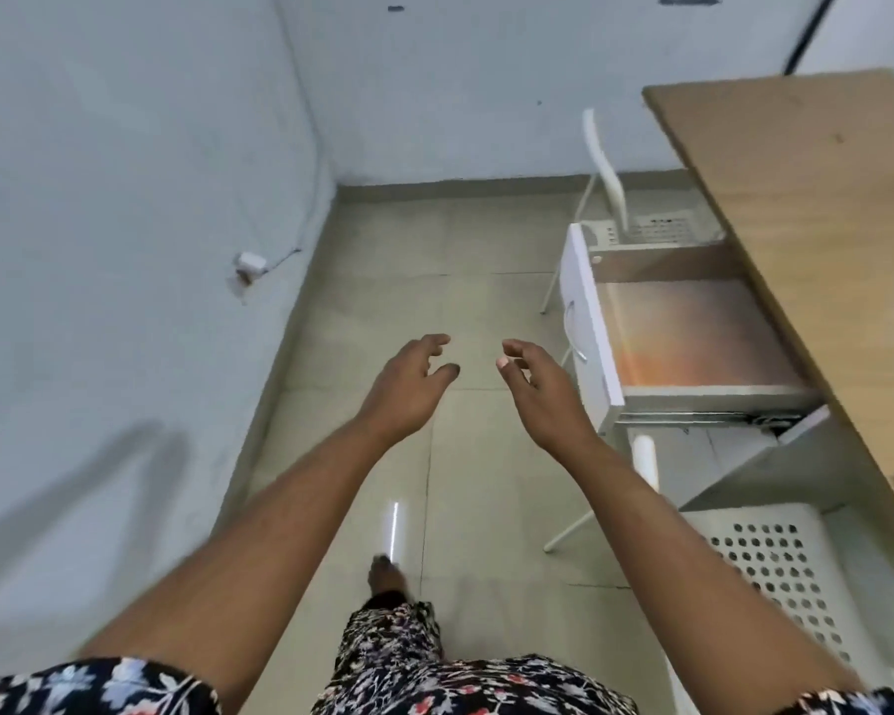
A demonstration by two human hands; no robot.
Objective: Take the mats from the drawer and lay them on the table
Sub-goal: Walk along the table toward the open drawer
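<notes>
Head view, blurred: both grips wide and empty, left hand [409, 384] and right hand [538, 389] over the floor [383, 281] beside the open drawer [692, 338]; an orange-brown sheet inside, perhaps mats; worktop [806, 198] cut off at right

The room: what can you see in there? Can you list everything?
Wooden table top: one, light brown, right side.
Open white drawer: one, pulled out under the table; brownish-orange inside, perhaps a mat.
White chairs: two, one beyond the drawer, one with a holed seat nearer.
White wall plug: one, left wall.
Beige tiled floor: middle.
Floral clothing: black patterned, bottom.
Bare foot: one, on the floor.
Left hand, right hand: empty, fingers spread.
</notes>
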